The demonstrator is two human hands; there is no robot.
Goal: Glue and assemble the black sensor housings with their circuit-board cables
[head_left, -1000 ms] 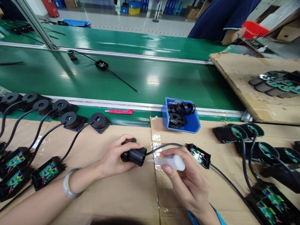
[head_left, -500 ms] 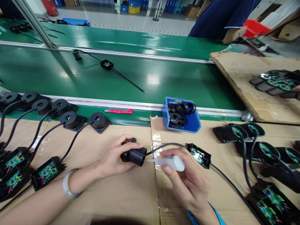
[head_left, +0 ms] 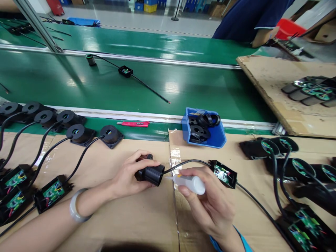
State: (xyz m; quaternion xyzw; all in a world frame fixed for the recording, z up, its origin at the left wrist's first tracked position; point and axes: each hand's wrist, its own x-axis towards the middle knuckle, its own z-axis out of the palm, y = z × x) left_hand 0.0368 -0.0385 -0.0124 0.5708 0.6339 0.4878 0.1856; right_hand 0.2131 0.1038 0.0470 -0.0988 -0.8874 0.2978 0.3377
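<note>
My left hand (head_left: 130, 175) is wrapped round a black plastic socket housing (head_left: 151, 174) lying on the cardboard bench top (head_left: 136, 217). My right hand (head_left: 207, 204) grips a small white squeeze bottle (head_left: 189, 183), its thin nozzle touching the housing's open end where a black cable (head_left: 183, 163) comes out. That cable runs to an open black box with a green circuit board (head_left: 223, 173) just past my right fingers. A pale bangle (head_left: 76, 211) sits on my left wrist.
Several finished round housings with cabled circuit boxes (head_left: 54, 190) lie at the left, more (head_left: 294, 168) at the right. A blue bin of black rings (head_left: 203, 127) and a red knife (head_left: 133, 123) sit by the green conveyor (head_left: 105, 84), which carries one cabled unit (head_left: 125, 71). Another person (head_left: 249, 17) stands across.
The bottle's nozzle has closed in on the housing's open end. The cabled unit on the conveyor has drifted to the right. My left hand has stayed put.
</note>
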